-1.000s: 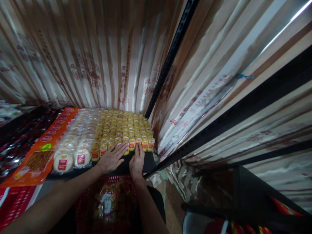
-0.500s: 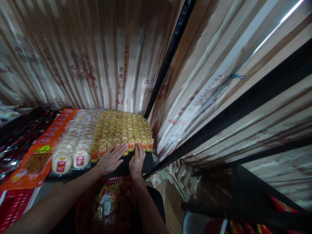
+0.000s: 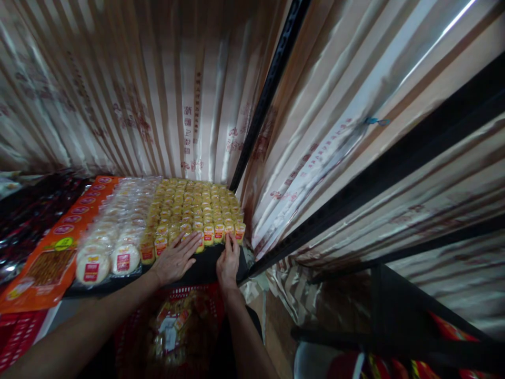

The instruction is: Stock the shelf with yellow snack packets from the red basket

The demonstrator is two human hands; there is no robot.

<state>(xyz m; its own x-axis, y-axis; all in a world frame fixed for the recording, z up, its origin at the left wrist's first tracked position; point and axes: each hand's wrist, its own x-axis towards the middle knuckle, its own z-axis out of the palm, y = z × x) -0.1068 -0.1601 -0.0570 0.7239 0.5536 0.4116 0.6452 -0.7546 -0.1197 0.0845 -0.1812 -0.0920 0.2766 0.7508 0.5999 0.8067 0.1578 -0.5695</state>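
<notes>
Rows of small yellow packaged snacks (image 3: pixel 181 197) with red-and-white labels stand packed together on a black shelf (image 3: pixel 203 266). My left hand (image 3: pixel 175 260) lies with fingers stretched out against the front of these rows, covering some of the packs. Near the right end of the front row, my right hand (image 3: pixel 228 263) pinches at a small yellow snack pack (image 3: pixel 229 227), fingertips together. Its fingers partly hide that pack. Below my hands, a red basket (image 3: pixel 213 295) holds more small wrapped packs (image 3: pixel 173 329), dim and hard to make out.
Left of the yellow rows stand clear-wrapped round white cakes (image 3: pixel 92 266) and an orange snack bag (image 3: pixel 59 252). Dark shiny packages (image 3: pixel 31 216) lie farther left. Printed beige curtains (image 3: pixel 213 105) hang behind. Black metal shelf bars (image 3: pixel 339 189) cross on the right.
My right hand has moved about one pack to the right along the front row. My left hand stays against the packs. The whole view has shifted slightly.
</notes>
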